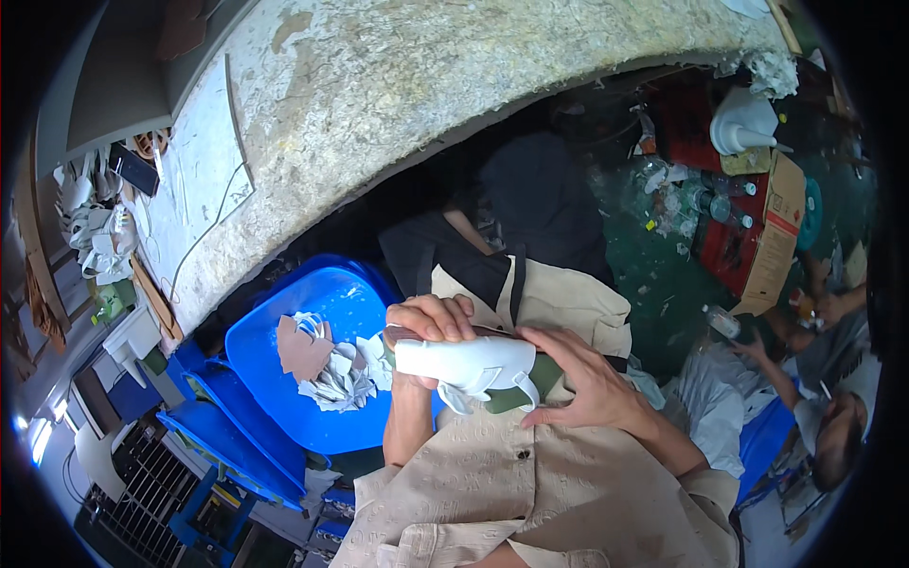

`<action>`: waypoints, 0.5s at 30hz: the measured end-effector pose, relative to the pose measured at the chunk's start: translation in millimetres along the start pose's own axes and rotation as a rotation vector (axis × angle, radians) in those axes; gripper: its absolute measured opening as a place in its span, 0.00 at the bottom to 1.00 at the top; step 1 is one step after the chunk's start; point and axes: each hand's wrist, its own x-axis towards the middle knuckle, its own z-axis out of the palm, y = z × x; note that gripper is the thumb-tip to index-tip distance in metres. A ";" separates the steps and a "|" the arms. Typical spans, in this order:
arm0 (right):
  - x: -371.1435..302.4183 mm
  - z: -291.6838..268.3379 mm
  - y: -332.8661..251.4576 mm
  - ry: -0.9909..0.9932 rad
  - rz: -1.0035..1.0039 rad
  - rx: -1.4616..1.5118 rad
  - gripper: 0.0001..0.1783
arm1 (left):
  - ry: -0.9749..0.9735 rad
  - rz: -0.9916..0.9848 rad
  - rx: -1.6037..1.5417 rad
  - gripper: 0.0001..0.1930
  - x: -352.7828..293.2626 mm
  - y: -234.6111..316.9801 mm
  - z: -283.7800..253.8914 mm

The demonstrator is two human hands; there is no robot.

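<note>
In front of my chest is a white shoe upper (466, 357) with straps, lying over a dark green shoe last (508, 399). My left hand (433, 320) is closed round its left end, fingers bent over the top edge beside a brownish layer. At the other end, my right hand (597, 388) grips with the thumb below and the fingers above. The palm sides of both hands are hidden. Close by on the left, a blue plastic seat (260, 388) carries a pile of white cut pieces (346, 379) and some pinkish-brown flat pieces (303, 347).
Ahead stretches a worn, pale worktop (350, 95) with a rough curved edge. A phone (133, 168) and hanging white straps (95, 218) are at the far left. Bottles (724, 210) and a cardboard box (772, 237) lie at right, near another person (838, 435).
</note>
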 end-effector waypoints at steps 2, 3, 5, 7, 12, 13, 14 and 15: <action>7.0 2.8 -0.5 0.054 -0.023 -0.037 0.65 | 0.066 0.019 -0.040 0.17 2.0 -1.0 -5.0; 11.7 3.6 -0.7 0.077 -0.038 -0.058 0.67 | 0.076 0.041 -0.101 0.18 3.1 -3.7 -9.0; 22.9 2.9 -1.2 0.124 -0.061 -0.186 0.68 | 0.101 0.083 -0.195 0.21 5.7 -10.4 -11.2; 36.4 3.1 3.7 0.224 -0.145 -0.270 0.63 | 0.080 0.095 -0.218 0.18 10.2 -13.0 -6.8; 30.0 -11.1 11.6 0.306 -0.338 -0.385 0.50 | -0.137 0.083 -0.135 0.25 23.9 -13.4 1.9; 29.3 -14.8 12.1 0.309 -0.370 -0.408 0.50 | -0.197 0.102 -0.089 0.27 24.9 -11.9 -0.1; 30.1 -17.7 12.0 0.311 -0.403 -0.430 0.49 | -0.258 0.123 -0.040 0.28 26.9 -8.8 -3.1; 29.5 -20.2 12.1 0.331 -0.412 -0.453 0.46 | -0.215 0.122 0.053 0.28 31.5 0.9 2.7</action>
